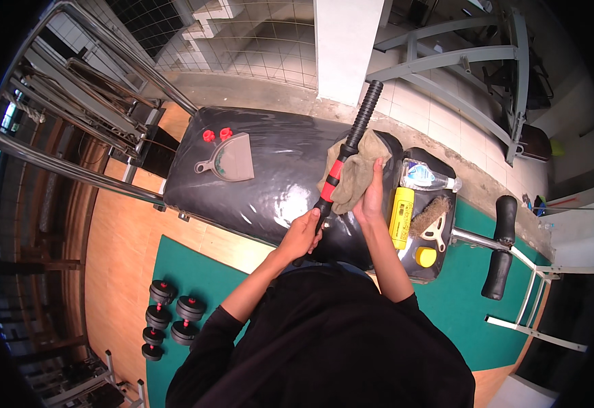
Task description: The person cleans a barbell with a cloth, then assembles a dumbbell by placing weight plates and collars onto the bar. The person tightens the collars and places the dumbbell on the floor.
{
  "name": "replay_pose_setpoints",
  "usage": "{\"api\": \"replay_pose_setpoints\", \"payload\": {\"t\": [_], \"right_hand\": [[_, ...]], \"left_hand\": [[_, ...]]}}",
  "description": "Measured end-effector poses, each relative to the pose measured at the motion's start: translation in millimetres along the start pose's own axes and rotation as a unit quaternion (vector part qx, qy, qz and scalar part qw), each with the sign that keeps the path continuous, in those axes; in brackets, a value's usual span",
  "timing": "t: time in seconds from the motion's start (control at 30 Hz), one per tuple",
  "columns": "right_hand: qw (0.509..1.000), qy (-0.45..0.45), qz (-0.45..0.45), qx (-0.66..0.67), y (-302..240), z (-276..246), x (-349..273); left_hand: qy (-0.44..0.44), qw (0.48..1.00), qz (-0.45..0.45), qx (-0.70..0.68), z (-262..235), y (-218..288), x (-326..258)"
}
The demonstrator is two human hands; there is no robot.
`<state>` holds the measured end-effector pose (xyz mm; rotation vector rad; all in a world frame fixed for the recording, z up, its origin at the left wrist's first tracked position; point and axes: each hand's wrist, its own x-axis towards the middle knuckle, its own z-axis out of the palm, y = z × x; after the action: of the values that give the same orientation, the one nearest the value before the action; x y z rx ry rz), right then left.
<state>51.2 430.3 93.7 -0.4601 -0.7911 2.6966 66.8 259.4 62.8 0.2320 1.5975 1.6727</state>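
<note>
A long bar (331, 185), black with red bands and a ribbed far end, slants up and away over the bench. Around its lower part, the fingers of my left hand (301, 234) are closed. My right hand (371, 196) holds a grey-beige cloth (359, 178) against the bar's middle, its fingers along the cloth's right side. Part of the cloth lies behind the bar, and the bar's near end is partly covered by my left hand. Beneath both hands is a black padded bench (276, 160).
On the bench lie a small dustpan (241, 158) and two red collars (208, 136). The right pad bears a clear bottle (425, 176), yellow container (401, 221), bristle brush (429, 217) and yellow cap (426, 256). Dumbbells (163, 292) stand on a green mat (188, 262). Metal frames (446, 61) flank the bench.
</note>
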Motion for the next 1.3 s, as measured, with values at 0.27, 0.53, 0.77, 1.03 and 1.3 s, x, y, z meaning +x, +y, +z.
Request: {"api": "replay_pose_setpoints", "payload": {"t": [0.27,0.53,0.77,1.03,1.3], "right_hand": [[0.987,-0.078,0.034,-0.138,29,-4,-15],[0.985,-0.049,-0.033,-0.162,23,-6,-24],[0.967,-0.065,0.01,-0.248,-3,-27,-18],[0.934,-0.189,0.132,-0.273,0,-33,-28],[0.917,-0.175,0.129,-0.335,5,-19,-28]], "left_hand": [[0.078,0.995,0.008,0.064,0,27,14],[0.157,0.779,0.356,0.491,-9,37,24],[0.174,0.869,0.207,0.413,-23,129,17],[0.009,0.982,0.187,0.03,-28,154,91],[0.222,0.943,0.247,0.011,-25,134,115]]}}
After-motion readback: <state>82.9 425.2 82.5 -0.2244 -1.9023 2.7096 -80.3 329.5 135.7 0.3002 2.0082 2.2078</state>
